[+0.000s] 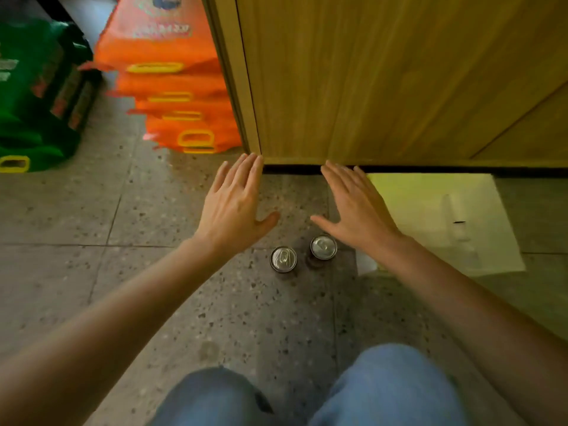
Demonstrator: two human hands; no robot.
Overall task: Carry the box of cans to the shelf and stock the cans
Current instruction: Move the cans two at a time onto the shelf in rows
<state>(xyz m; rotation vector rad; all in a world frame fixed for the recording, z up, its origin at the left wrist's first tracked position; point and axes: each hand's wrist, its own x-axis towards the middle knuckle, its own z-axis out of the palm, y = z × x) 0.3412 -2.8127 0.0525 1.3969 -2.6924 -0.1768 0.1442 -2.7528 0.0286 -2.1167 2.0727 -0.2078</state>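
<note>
speckled floor [184, 302], two cans [283, 259], paper sheet [430, 210]

One view is given, taken by a wide-angle camera worn on the person's head. It is directed forward and steeply down at the grey speckled stone floor [153, 287], which is seen from near. The left hand [236, 207] and the right hand [358, 207] are seen near mid-frame, at arm's reach. The knees in blue jeans [387, 392] are cut by the lower edge, and the upper right is filled by the light wooden cabinet panel [384, 72].

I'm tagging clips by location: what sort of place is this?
Probably a shop floor: stacked orange sacks and green sacks beside a wooden unit, two cans standing on speckled tiles.
</note>
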